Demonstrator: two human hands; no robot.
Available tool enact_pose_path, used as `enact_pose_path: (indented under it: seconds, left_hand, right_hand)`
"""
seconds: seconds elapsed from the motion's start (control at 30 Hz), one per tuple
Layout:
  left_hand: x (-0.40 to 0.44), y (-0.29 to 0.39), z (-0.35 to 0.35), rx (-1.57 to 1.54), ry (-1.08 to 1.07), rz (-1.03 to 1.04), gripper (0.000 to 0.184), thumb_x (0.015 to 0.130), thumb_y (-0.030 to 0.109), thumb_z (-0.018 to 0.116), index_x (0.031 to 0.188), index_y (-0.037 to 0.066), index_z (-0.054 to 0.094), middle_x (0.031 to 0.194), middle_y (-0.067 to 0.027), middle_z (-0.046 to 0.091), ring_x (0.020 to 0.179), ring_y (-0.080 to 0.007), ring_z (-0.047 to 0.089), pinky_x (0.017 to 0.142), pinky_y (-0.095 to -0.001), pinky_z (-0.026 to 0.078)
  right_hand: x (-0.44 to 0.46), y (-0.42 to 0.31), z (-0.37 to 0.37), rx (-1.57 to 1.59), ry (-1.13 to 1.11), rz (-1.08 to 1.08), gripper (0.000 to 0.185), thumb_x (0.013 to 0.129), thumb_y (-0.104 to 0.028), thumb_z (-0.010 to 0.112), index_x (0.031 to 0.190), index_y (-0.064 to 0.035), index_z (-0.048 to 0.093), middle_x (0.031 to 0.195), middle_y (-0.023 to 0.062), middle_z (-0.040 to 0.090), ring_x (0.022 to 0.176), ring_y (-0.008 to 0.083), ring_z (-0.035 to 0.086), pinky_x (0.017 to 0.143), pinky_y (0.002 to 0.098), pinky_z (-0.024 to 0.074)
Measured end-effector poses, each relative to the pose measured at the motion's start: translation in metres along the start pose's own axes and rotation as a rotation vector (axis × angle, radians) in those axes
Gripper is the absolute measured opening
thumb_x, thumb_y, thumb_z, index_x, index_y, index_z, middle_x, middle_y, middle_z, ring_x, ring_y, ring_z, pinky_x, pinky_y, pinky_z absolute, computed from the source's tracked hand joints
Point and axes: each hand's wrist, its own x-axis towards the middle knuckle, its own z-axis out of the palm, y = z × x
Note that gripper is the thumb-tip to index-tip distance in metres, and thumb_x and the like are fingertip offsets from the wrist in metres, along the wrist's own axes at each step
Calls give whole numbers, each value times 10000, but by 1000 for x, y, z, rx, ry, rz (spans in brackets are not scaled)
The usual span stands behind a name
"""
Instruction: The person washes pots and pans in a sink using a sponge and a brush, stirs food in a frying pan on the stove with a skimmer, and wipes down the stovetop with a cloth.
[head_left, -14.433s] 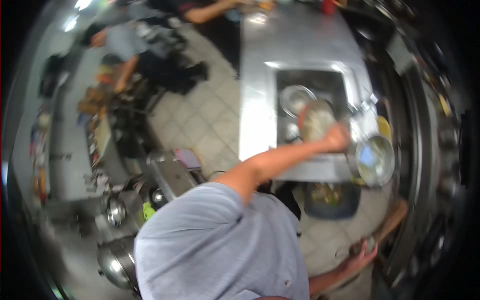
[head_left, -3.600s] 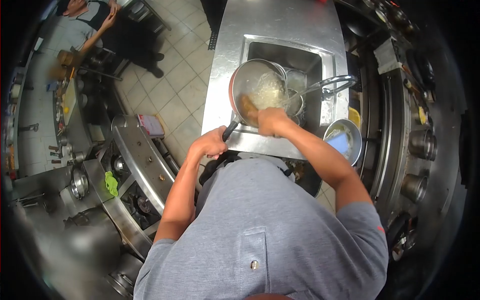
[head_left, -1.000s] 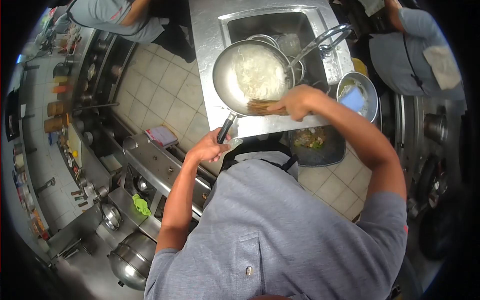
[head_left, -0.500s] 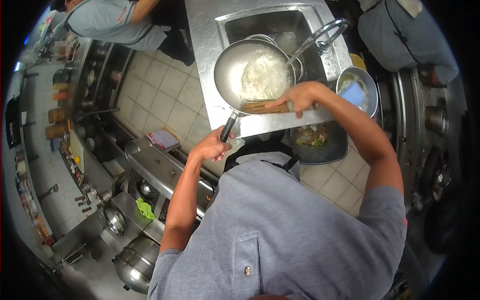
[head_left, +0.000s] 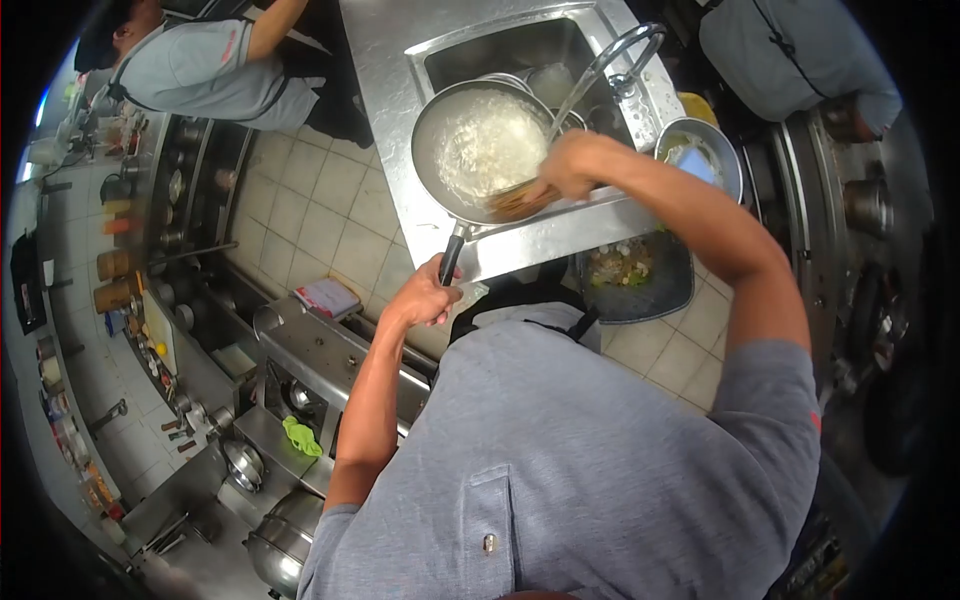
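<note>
Over the front left of the steel sink [head_left: 470,62], a round metal pan [head_left: 436,160] holds cloudy, foamy water. My left hand [head_left: 426,296] is wrapped round its black handle [head_left: 452,256]. My right hand [head_left: 577,166] grips a brown bristle brush [head_left: 522,200], whose bristles rest inside the pan's near right edge and look blurred. A stream of water falls into the pan's right side from the curved faucet [head_left: 640,38]. Part of another metal vessel shows behind the pan in the sink.
Right of the sink stands a metal pot [head_left: 738,165] with a blue item inside. A dark bin with food scraps [head_left: 620,265] is below the counter. One person [head_left: 200,65] is at the upper left, another [head_left: 790,55] at the upper right. A stove [head_left: 330,350] lies left.
Since the oldest frames, both hands have come to the pan at the sink. In the last second, the brush and right hand shifted slightly along the pan's near edge, and the water became more churned.
</note>
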Motion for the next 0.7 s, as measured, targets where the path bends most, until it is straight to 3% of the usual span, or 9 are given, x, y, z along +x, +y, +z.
enact_pose_path:
  seconds: [0.03, 0.07, 0.27, 0.33, 0.43, 0.47, 0.53, 0.6, 0.7]
  left_hand:
    - [0, 1, -2, -4, -19, 4, 382, 827, 58, 622, 1185, 13, 496, 630, -40, 534, 448, -131, 525, 382, -297, 376]
    - [0, 3, -3, -10, -18, 11, 382, 827, 58, 622, 1185, 13, 496, 630, -40, 534, 448, -131, 525, 382, -297, 376]
    - [-14, 18, 6, -27, 19, 12, 368, 844, 44, 635, 1176, 32, 479, 611, -15, 505, 438, -119, 508, 371, -281, 345]
    - [-12, 27, 7, -57, 19, 15, 383, 829, 54, 632, 1179, 20, 480, 620, -21, 512, 440, -120, 510, 371, -288, 349]
    - [-10, 33, 4, -13, 52, 3, 407, 818, 67, 624, 1193, 2, 482, 632, -28, 523, 447, -122, 517, 373, -293, 353]
    - [-12, 35, 6, 5, 74, 0, 408, 817, 67, 617, 1196, -2, 482, 637, -30, 526, 447, -123, 518, 372, -294, 352]
    - [-10, 39, 7, 2, 79, 18, 403, 816, 68, 605, 1189, -19, 478, 646, -38, 536, 449, -127, 523, 371, -296, 355]
    - [-12, 49, 6, 46, 120, 24, 400, 818, 61, 595, 1188, -33, 474, 647, -46, 544, 449, -131, 527, 369, -297, 361]
    - [-8, 42, 5, 55, 116, 17, 421, 818, 58, 598, 1204, -46, 467, 643, -52, 552, 453, -134, 537, 371, -296, 372]
  right_hand:
    - [-2, -14, -12, 158, -62, -8, 928, 769, -52, 670, 1556, -440, 367, 1370, 104, 652, 1166, 318, 652, 969, 401, 514]
    - [-7, -28, -11, 180, 169, -80, 859, 795, -97, 618, 1561, -404, 380, 1283, 123, 695, 1085, 313, 685, 925, 418, 532]
    - [34, -25, 27, 375, 225, 142, 852, 777, -203, 616, 1582, -322, 366, 1215, 175, 708, 1065, 293, 694, 899, 417, 539]
    - [39, -14, 22, 993, 283, 273, 906, 744, -174, 654, 1592, -283, 355, 1262, 179, 689, 1074, 276, 693, 889, 398, 537]
    - [86, -11, 63, 1048, 430, -14, 972, 704, -147, 711, 1599, -256, 350, 1366, 176, 633, 1068, 271, 680, 865, 367, 532]
    - [88, -5, 62, 1104, 356, -38, 991, 696, -143, 729, 1603, -232, 340, 1419, 175, 596, 1158, 286, 636, 914, 365, 515]
    - [125, 27, 71, 1424, 397, 82, 1022, 680, -131, 758, 1606, -180, 329, 1511, 184, 515, 1317, 309, 541, 1002, 389, 488]
    - [76, -20, 43, 1362, 316, 59, 1016, 691, -129, 749, 1610, -172, 318, 1550, 211, 459, 1336, 327, 526, 1040, 409, 469]
    - [66, -7, 46, 1431, 262, 16, 1012, 699, -138, 748, 1611, -167, 311, 1568, 220, 429, 1357, 335, 504, 1061, 406, 455]
